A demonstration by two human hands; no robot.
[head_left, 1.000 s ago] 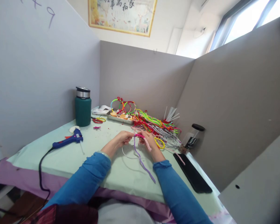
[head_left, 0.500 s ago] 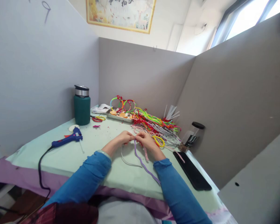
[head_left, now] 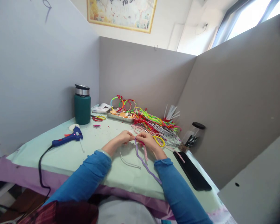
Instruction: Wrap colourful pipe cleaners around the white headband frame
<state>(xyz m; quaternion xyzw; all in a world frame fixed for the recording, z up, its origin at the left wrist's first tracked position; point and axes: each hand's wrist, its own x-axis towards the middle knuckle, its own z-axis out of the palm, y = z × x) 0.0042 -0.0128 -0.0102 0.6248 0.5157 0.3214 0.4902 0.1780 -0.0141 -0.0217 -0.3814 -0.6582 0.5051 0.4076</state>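
Above the middle of the table my left hand (head_left: 125, 137) and my right hand (head_left: 145, 139) meet, fingertips pinched together. A purple cord (head_left: 142, 161) hangs from the pinch and trails across the cloth to my right sleeve. My left fingers close at its upper end, and my right fingers grip it right beside them. A thin grey cord (head_left: 128, 163) runs down from below my left hand and curves over the cloth. Under my right hand a pink braided strand (head_left: 145, 153) dangles. The fingertips hide how the cords join.
A blue glue gun (head_left: 68, 137) lies on the left, near a green bottle (head_left: 82, 109) and scissors (head_left: 98, 118). Behind my hands are a metal tray (head_left: 119, 117) and a heap of colourful cords (head_left: 157, 124). A black phone (head_left: 192, 171) and a clear jar (head_left: 193, 137) stand on the right.
The grey cord's loose end has shifted slightly left and down. The purple cord has moved a little to the right, while both hands stay pinched in nearly the same place.
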